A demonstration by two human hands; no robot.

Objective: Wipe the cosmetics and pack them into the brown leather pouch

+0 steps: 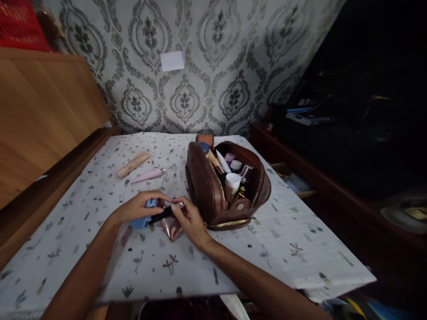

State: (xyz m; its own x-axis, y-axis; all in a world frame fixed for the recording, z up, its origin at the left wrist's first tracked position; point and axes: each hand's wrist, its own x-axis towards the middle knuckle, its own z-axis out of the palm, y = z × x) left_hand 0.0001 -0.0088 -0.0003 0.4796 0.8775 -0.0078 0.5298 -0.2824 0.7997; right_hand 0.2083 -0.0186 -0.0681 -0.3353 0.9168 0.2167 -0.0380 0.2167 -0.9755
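Observation:
My left hand (142, 208) is closed around a small blue item with a gathered edge (142, 222), which looks like a soft pouch. From its mouth points a slim black stick (162, 215) with a shiny pinkish end. The fingers of my right hand (192, 223) pinch that end. A glossy rose-gold item (172, 228) lies just under the stick, partly covered by my right hand. Right of my hands stands a brown cosmetic bag (208, 186), unzipped. Inside are several items, among them a white-capped jar (232, 182) and a white tube (223, 161).
A beige tube (133, 165) and a pink pointed tube (148, 175) lie on the patterned tablecloth (260, 266) beyond my left hand. A wooden cabinet (46, 98) borders the left side. Dark furniture with an open drawer (295, 180) stands at the right.

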